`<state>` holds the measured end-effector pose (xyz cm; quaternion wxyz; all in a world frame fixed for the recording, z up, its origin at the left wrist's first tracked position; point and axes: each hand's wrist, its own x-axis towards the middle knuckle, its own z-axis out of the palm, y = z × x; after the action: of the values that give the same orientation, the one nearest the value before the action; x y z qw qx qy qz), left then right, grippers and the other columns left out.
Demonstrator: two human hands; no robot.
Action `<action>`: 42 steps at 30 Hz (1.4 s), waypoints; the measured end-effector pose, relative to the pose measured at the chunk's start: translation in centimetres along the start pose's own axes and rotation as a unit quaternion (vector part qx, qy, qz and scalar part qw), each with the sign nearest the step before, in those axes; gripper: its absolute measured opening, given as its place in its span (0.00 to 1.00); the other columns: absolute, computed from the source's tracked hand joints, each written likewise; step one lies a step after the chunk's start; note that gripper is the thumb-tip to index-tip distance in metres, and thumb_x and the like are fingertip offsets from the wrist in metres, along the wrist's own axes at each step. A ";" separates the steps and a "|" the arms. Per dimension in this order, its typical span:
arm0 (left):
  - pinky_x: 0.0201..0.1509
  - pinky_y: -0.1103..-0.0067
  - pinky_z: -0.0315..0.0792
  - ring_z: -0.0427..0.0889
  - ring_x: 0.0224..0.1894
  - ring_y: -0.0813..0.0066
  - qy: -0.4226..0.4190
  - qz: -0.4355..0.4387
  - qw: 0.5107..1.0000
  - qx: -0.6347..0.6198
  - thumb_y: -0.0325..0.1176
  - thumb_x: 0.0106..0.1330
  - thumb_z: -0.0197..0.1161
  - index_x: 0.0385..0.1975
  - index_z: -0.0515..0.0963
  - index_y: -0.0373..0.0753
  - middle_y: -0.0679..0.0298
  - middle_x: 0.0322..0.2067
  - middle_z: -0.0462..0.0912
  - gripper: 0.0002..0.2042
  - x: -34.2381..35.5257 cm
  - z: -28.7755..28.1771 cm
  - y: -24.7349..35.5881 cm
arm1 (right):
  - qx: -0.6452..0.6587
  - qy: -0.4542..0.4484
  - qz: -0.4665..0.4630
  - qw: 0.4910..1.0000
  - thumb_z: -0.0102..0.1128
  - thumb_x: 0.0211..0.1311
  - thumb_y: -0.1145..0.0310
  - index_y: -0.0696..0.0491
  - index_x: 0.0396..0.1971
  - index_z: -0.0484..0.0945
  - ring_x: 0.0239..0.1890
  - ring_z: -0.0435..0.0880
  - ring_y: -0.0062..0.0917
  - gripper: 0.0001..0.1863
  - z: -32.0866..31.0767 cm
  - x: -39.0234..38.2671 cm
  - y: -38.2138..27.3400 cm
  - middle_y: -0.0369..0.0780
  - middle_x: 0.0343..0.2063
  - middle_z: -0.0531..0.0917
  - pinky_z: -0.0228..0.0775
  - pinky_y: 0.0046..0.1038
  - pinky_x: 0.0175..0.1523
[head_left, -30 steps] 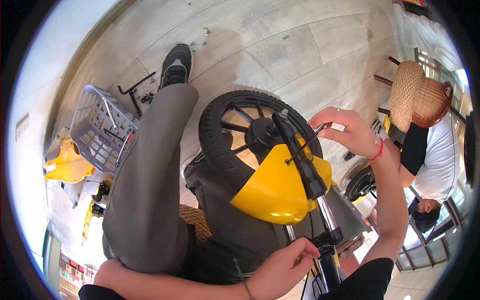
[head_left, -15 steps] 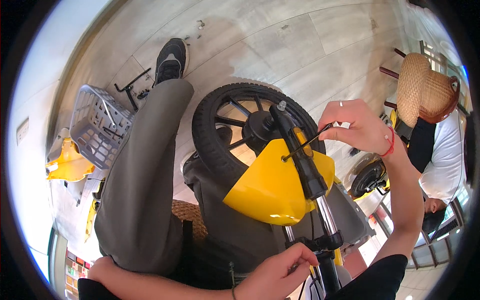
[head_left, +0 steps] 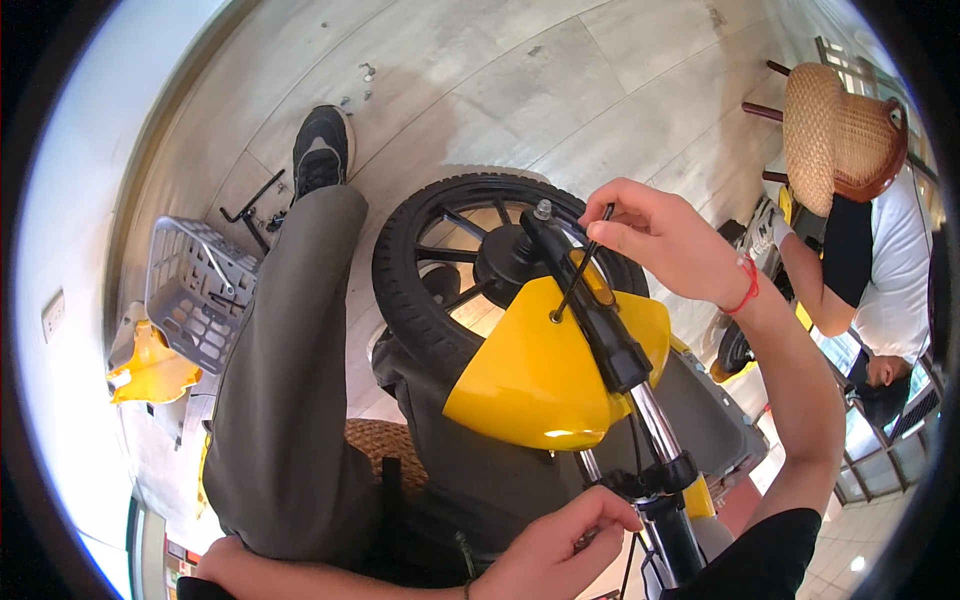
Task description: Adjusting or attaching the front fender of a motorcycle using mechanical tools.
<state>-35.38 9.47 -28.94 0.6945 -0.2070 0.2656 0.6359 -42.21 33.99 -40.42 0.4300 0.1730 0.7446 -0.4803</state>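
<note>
A bicycle-like front end lies across my lap, with a black spoked wheel point(head_left: 408, 225), a yellow mudguard point(head_left: 520, 375) and a black and chrome front fork point(head_left: 657, 420). My right hand point(head_left: 650, 235) pinches the upper end of a thin black hex key point(head_left: 572, 290). The key's lower end meets a small bolt in the mudguard, beside the fork leg. Lower down, my left hand point(head_left: 555, 550) is curled closed, its fingertips against the fork near the black clamp point(head_left: 665, 475). Whatever lies inside those fingers is hidden.
A grey plastic basket point(head_left: 195, 285) and yellow panel point(head_left: 155, 370) lie at the left. Black metal parts point(head_left: 252, 210) and small screws point(head_left: 367, 75) rest on the floor near my shoe point(head_left: 322, 150). At right, another person point(head_left: 895, 270) works near a woven chair point(head_left: 835, 140).
My right hand has swung left with the hex key, which now stands steeper. My left hand stays by the fork. The view has shifted slightly, and the other person's arm has come into sight.
</note>
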 end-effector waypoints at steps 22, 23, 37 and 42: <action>0.34 0.82 0.67 0.70 0.29 0.81 -0.045 -0.007 0.996 -0.075 0.29 0.65 0.51 0.37 0.69 0.35 0.65 0.26 0.72 0.06 -0.4 0.0 -1.6 | 0.315 0.108 0.221 0.917 0.50 0.64 0.65 0.58 0.40 0.74 0.31 0.79 0.17 0.13 2.3 -2.2 -4.9 0.41 0.37 0.82 0.70 0.16 0.37; 0.34 0.83 0.66 0.69 0.28 0.83 -0.043 0.009 0.997 -0.062 0.29 0.65 0.51 0.37 0.69 0.35 0.66 0.26 0.71 0.06 -0.4 -0.3 -1.5 | 0.306 0.111 0.222 0.919 0.51 0.64 0.65 0.58 0.40 0.74 0.31 0.78 0.16 0.13 2.4 -2.2 -5.0 0.40 0.36 0.82 0.69 0.16 0.37; 0.32 0.84 0.65 0.68 0.27 0.83 -0.054 0.031 0.996 -0.069 0.29 0.64 0.52 0.36 0.69 0.36 0.68 0.24 0.71 0.05 -1.2 0.1 -1.0 | 0.186 0.084 0.297 0.933 0.48 0.58 0.76 0.68 0.32 0.75 0.36 0.83 0.27 0.10 1.6 -0.2 -6.6 0.48 0.35 0.82 0.77 0.20 0.41; 0.32 0.83 0.65 0.68 0.27 0.83 -0.031 0.029 0.997 -0.068 0.29 0.65 0.52 0.37 0.69 0.36 0.67 0.25 0.70 0.06 -2.4 -0.7 0.3 | -0.027 -0.046 0.006 0.999 0.46 0.53 0.82 0.65 0.30 0.79 0.40 0.82 0.28 0.11 2.2 0.7 -5.3 0.45 0.35 0.83 0.73 0.22 0.47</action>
<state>-35.87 7.27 -27.94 0.6681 -0.2263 0.2057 0.6784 -45.10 29.40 -38.32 0.4708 0.1434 0.7359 -0.4651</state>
